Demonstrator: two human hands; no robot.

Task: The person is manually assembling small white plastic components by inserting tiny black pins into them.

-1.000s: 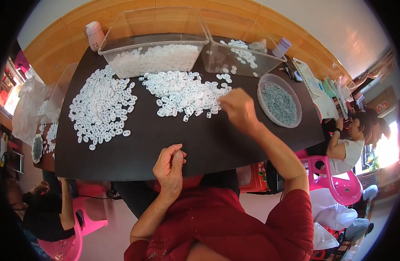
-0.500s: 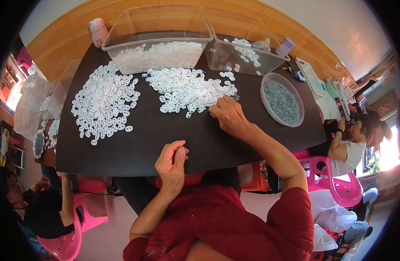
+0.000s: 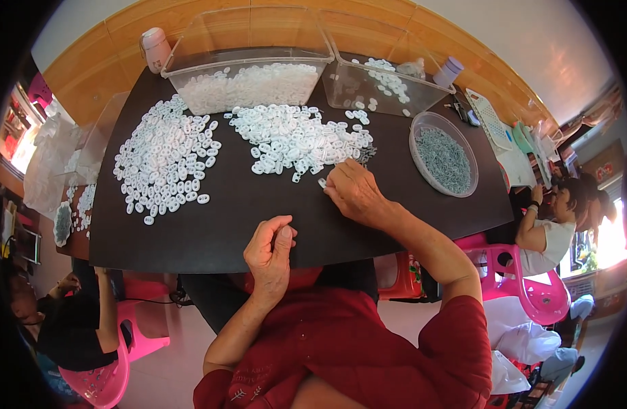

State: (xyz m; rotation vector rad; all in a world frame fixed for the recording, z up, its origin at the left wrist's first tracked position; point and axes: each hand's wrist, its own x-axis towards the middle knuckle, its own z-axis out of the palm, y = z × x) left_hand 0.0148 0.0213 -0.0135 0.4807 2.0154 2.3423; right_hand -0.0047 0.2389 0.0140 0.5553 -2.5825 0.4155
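Between the fingertips of my right hand (image 3: 356, 193) is a small white oval plastic piece (image 3: 322, 183), lifted just off the near side of the middle pile of white pieces (image 3: 286, 140). A few grey screws (image 3: 368, 156) lie on the table beyond that hand. My left hand (image 3: 269, 255) is raised at the table's near edge, fingers curled and thumb pressed toward them; whatever it may hold is hidden. Farther left spreads another pile of the same white pieces (image 3: 165, 157), with two holes showing in many of them.
A round tub of screws (image 3: 417, 158) stands right on the dark table (image 3: 272, 204). Behind the piles are two clear bins (image 3: 245, 60), a pink flask (image 3: 155, 50) and a purple-lidded cup (image 3: 448, 71). People sit at both sides, near pink chairs (image 3: 542, 293).
My right hand has drawn back from the middle pile toward me, and a white oval piece now shows at its fingertips. The left hand has hardly moved.
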